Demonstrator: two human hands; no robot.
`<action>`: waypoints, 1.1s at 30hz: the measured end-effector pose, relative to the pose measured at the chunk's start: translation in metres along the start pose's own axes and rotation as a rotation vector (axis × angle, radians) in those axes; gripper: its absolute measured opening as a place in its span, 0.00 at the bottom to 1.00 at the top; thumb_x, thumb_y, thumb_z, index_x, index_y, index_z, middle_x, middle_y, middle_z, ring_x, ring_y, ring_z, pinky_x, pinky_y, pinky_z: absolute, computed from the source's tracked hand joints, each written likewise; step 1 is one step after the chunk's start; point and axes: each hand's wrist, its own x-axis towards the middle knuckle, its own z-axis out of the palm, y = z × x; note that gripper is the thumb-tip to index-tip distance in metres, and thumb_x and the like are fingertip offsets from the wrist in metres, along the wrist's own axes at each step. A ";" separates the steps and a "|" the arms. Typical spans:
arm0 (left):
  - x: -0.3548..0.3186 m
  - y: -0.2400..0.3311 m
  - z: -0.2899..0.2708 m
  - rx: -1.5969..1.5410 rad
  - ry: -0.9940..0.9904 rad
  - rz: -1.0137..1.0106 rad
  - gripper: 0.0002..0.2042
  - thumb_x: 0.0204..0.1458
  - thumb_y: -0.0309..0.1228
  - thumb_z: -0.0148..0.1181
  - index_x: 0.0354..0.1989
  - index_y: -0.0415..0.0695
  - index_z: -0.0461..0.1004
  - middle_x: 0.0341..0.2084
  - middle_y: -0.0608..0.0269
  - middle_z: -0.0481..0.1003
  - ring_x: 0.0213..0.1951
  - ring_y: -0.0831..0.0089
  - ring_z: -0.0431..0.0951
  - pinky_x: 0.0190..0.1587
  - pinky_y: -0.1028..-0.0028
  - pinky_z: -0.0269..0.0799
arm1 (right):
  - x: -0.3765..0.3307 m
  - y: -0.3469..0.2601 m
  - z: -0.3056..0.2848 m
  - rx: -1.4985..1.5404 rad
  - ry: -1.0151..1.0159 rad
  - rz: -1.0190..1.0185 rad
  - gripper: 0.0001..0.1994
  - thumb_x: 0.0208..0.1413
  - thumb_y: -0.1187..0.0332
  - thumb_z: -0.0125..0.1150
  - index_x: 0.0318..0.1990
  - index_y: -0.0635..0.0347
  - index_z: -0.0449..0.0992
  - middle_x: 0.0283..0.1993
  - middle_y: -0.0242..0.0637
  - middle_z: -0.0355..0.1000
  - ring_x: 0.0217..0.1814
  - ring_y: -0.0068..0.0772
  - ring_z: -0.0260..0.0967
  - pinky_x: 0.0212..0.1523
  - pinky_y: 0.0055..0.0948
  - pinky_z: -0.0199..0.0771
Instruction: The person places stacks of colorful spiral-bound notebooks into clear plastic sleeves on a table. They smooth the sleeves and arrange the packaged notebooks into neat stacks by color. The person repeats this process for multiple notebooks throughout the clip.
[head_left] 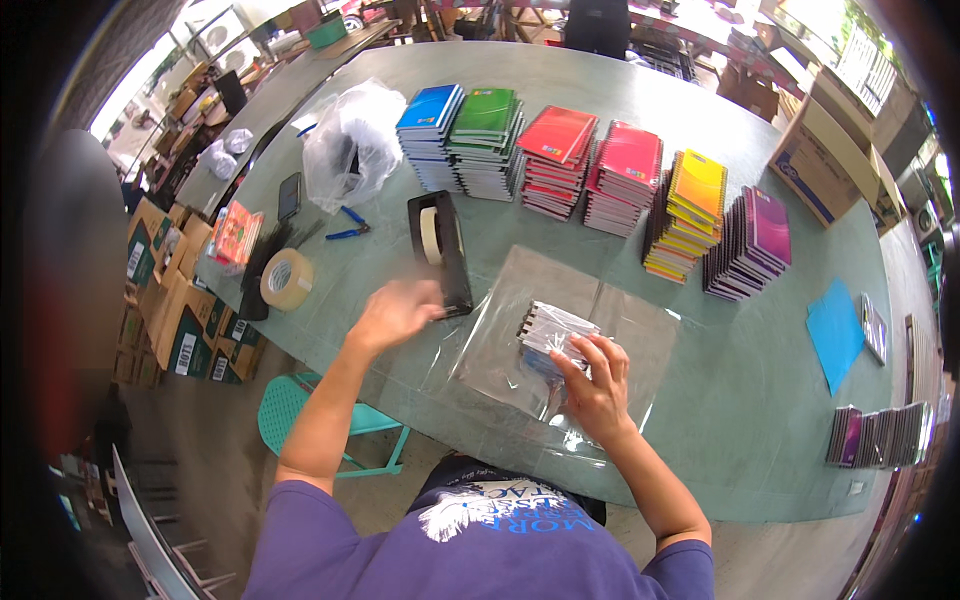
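Note:
A small stack of spiral notebooks lies in front of me, spine bindings facing up and left, with clear plastic folded around it. My right hand grips its right side, thumb and bent fingers pressing on the plastic. Beneath the bundle spreads a larger clear plastic sheet. My left hand is smeared by motion beside the near end of a black tape dispenser loaded with a tape roll. Whether its fingers hold anything cannot be made out.
Across the far side stand stacked notebooks in blue, green, red, yellow and purple. Leftward lie blue pliers, a wide tape roll, a phone and a plastic bag. Rightward are a blue sheet and wrapped notebooks.

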 end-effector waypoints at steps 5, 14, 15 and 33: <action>0.052 0.094 0.014 -0.448 -0.605 0.376 0.14 0.50 0.40 0.61 0.29 0.39 0.74 0.20 0.60 0.74 0.24 0.73 0.72 0.29 0.72 0.67 | -0.004 -0.001 0.001 -0.017 -0.045 0.034 0.22 0.38 0.73 0.62 0.46 0.47 0.76 0.51 0.30 0.67 0.56 0.36 0.60 0.55 0.42 0.58; 0.072 0.104 0.029 -0.126 -0.647 0.409 0.17 0.43 0.43 0.66 0.24 0.39 0.76 0.20 0.55 0.76 0.25 0.61 0.75 0.29 0.68 0.69 | -0.002 -0.001 0.007 0.105 0.136 0.112 0.14 0.47 0.72 0.62 0.44 0.54 0.75 0.44 0.28 0.73 0.50 0.33 0.67 0.52 0.38 0.60; 0.070 0.106 0.032 -0.052 -0.582 0.380 0.18 0.42 0.44 0.66 0.23 0.39 0.76 0.20 0.54 0.76 0.25 0.59 0.76 0.30 0.67 0.69 | -0.001 -0.002 0.006 0.070 0.117 0.093 0.14 0.47 0.72 0.61 0.44 0.54 0.75 0.45 0.28 0.73 0.51 0.33 0.67 0.52 0.38 0.60; -0.042 0.070 0.187 -1.573 -0.951 -0.268 0.23 0.45 0.30 0.66 0.51 0.44 0.67 0.37 0.65 0.72 0.41 0.71 0.73 0.38 0.73 0.70 | 0.094 -0.008 -0.027 0.421 -0.371 0.463 0.40 0.32 0.71 0.72 0.59 0.50 0.62 0.52 0.43 0.66 0.55 0.39 0.64 0.57 0.36 0.62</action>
